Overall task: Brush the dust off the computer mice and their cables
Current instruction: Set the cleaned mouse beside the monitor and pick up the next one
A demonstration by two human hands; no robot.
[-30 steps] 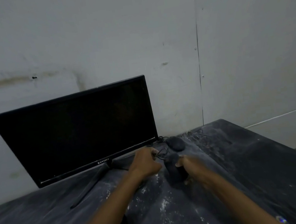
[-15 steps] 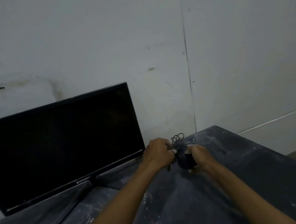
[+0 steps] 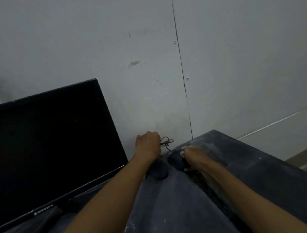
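Two black computer mice lie near the back of the dusty dark table (image 3: 177, 208). My right hand (image 3: 194, 156) grips one black mouse (image 3: 175, 161) from its right side. A second black mouse (image 3: 159, 169) sits just left of it, partly under my left forearm. My left hand (image 3: 148, 145) is raised near the wall and holds a bunched loop of thin mouse cable (image 3: 166, 142), which sticks out to the right of the fist. No brush is visible.
A black monitor (image 3: 48, 150) on a stand fills the left side, close to my left arm. A grey wall stands right behind the mice. The table's right edge (image 3: 278, 162) drops to the floor.
Both hands have moved further back toward the wall. My left hand has lifted higher with the cable loop, and the second mouse now shows below it. The view has shifted right.
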